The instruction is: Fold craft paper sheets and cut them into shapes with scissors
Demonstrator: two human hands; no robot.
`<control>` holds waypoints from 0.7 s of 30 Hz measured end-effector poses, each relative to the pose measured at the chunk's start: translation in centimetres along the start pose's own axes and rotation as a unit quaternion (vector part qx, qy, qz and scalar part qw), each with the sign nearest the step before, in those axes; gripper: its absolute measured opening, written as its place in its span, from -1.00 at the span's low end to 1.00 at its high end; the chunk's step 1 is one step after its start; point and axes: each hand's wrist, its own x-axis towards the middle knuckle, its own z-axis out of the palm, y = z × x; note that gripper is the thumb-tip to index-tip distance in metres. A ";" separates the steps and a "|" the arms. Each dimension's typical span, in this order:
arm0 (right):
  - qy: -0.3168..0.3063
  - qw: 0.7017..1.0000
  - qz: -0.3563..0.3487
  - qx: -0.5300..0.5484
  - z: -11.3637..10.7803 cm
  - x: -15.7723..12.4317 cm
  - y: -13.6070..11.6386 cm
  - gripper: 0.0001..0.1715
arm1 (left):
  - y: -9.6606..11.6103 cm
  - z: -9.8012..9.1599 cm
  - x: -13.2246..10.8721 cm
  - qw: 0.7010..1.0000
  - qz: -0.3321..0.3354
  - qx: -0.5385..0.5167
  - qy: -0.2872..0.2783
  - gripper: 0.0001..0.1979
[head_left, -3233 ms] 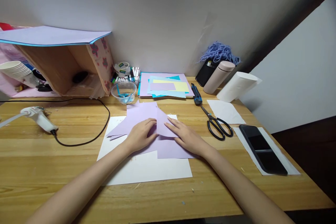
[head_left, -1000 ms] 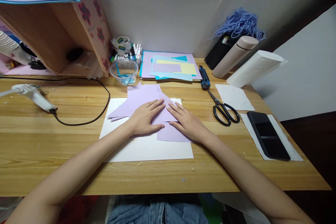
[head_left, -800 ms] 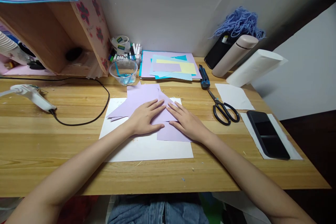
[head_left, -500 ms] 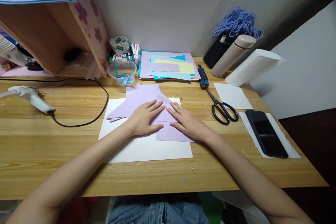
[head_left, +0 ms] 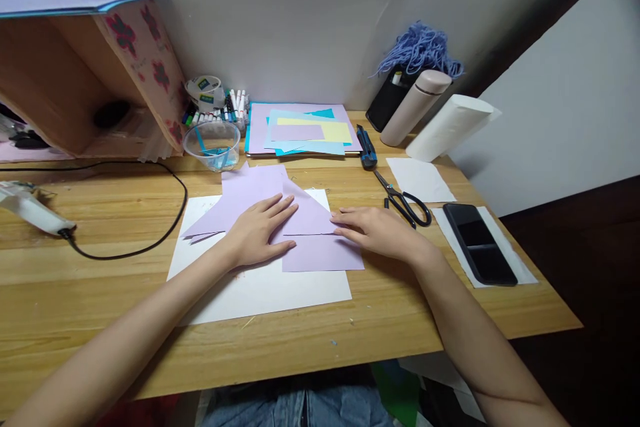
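A lilac paper sheet (head_left: 307, 220) lies with a slanted top edge over another lilac rectangle (head_left: 323, 253). My left hand (head_left: 257, 230) rests flat on the lilac paper, fingers spread and thumb apart, holding nothing. At the right corner of the upper sheet is my right hand (head_left: 377, 230), its fingers stretched forward and close together, thumb slightly apart; the fingertips touch the corner. More lilac pieces with pointed ends (head_left: 210, 217) lie left of my left hand. Beneath all this is a white sheet (head_left: 300, 290).
Scissors (head_left: 400, 200) and a blue utility knife (head_left: 367, 147) lie to the right, near a phone (head_left: 480, 243) on white paper. Behind are stacked coloured papers (head_left: 257, 123), a clear bowl (head_left: 213, 147), and a bottle (head_left: 415, 110). A corded glue gun (head_left: 37, 210) lies left.
My right hand has slid right, from lying flat on the lilac paper to its right corner, fingers drawn together. My left hand stays in place on the paper. The view has turned slightly right.
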 end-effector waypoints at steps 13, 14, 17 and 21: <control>-0.065 0.994 0.053 -0.064 -1.7 -1.9 -0.1 -0.72 | 0.1 -0.2 0.1 1.000 -0.003 0.002 0.001 -0.29; -0.070 0.994 0.056 -0.064 -1.8 -2.1 0.0 -0.73 | 0.1 -0.2 0.1 1.000 -0.003 0.000 0.001 -0.29; -0.049 0.996 0.054 -0.054 -2.0 -2.1 0.4 -0.68 | 0.1 -0.2 0.1 1.000 -0.003 -0.007 0.005 -0.29; 0.100 0.989 0.091 0.052 -0.9 -0.7 0.8 -0.57 | 0.1 -0.2 0.0 1.000 0.002 -0.013 0.012 -0.30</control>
